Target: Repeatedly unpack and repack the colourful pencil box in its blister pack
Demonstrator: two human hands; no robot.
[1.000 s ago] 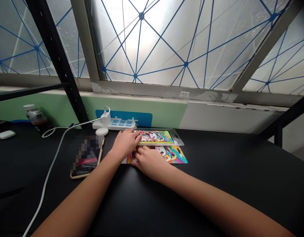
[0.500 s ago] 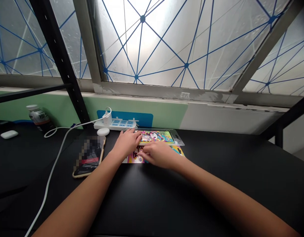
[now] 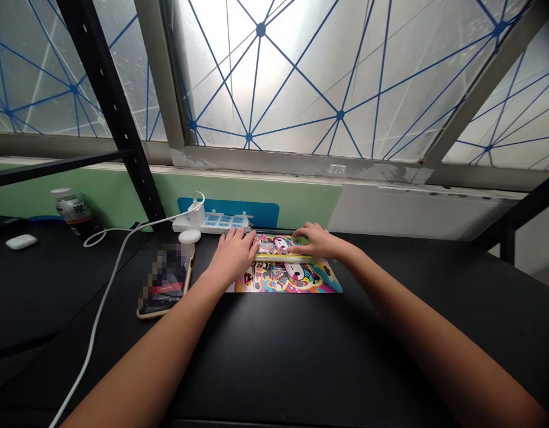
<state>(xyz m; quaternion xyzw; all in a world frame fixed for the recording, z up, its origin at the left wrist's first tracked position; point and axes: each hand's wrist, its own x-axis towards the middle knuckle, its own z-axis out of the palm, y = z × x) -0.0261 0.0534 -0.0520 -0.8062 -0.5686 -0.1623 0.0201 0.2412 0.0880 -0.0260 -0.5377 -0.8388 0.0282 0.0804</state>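
Right hand moved onto cartoon-printed pack, right end, grip half-spread, hold unclear; left hand spread flat, likely bracing left end.

A matte black desktop carries a cartoon-printed card lying flat, with a similarly printed case along its far edge. Leftward lie a smartphone in a tan-edged cover, a small white disc, a white power strip, a white cable, a white earbud case and a white-capped bottle.
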